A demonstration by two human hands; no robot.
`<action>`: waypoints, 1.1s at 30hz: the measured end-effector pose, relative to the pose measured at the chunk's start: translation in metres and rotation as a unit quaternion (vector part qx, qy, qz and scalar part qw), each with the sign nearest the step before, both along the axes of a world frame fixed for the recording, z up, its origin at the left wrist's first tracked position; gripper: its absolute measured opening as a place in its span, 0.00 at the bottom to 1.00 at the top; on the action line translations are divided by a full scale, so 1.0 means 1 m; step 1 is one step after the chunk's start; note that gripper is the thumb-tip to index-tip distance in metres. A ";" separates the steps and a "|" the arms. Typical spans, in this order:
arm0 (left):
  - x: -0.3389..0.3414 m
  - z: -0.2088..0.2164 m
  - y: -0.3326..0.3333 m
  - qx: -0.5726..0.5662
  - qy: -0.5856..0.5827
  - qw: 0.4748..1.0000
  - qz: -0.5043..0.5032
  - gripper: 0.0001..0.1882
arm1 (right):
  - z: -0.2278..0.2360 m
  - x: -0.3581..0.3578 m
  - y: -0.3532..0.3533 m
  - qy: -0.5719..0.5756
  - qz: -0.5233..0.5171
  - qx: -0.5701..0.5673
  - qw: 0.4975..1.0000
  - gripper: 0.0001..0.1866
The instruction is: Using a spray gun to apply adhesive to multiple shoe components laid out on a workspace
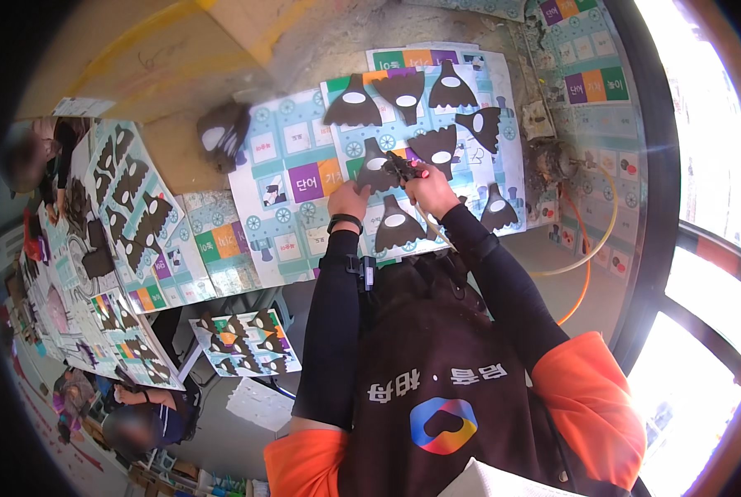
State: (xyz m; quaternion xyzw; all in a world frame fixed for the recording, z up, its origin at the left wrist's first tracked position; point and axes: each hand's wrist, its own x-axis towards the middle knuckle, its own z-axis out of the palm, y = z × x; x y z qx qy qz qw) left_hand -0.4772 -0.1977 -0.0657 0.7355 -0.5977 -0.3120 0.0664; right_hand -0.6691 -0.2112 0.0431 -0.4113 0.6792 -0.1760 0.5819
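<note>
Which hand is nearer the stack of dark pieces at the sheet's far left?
Left. The left hand lies right of the stack, with printed sheet between; the right hand is farther right, beyond the left.

Cutouts (397,225) on the mat (304,166): dark charcoal, nearly black, each with a pale grey-white oval. Mat itself: white and pale teal, printed with small gear-wheel motifs and square panels in purple, orange and green. Hose (590,248) right of the mat: one strand orange, one pale yellow. Sleeves (333,331) below the mat: black, turning orange at the shoulders. Apron (445,373) below the mat: dark brown, white lettering, round badge in blue, red and yellow. Wristband (345,220): black.
</note>
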 end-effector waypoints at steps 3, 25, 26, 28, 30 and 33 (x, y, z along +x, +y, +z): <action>0.000 -0.001 0.000 -0.007 -0.001 1.000 0.000 0.20 | 0.003 0.002 0.000 0.000 -0.016 -0.003 1.000 0.16; 0.000 -0.001 -0.001 -0.007 0.000 1.000 -0.009 0.19 | -0.016 -0.001 0.011 -0.002 -0.016 -0.030 0.999 0.17; 0.000 -0.002 0.000 -0.016 0.002 1.000 -0.006 0.19 | -0.016 0.001 0.011 -0.003 -0.016 -0.030 0.999 0.17; 0.001 -0.005 0.001 -0.026 0.003 1.000 -0.004 0.19 | -0.015 0.004 0.009 -0.042 0.011 -0.029 0.999 0.16; 0.002 -0.004 0.001 -0.012 0.010 1.000 -0.005 0.20 | -0.001 0.006 0.009 -0.040 0.014 -0.030 0.999 0.15; -0.003 0.000 0.000 -0.012 0.013 1.000 -0.012 0.20 | 0.011 -0.005 0.013 -0.011 -0.007 -0.022 1.000 0.14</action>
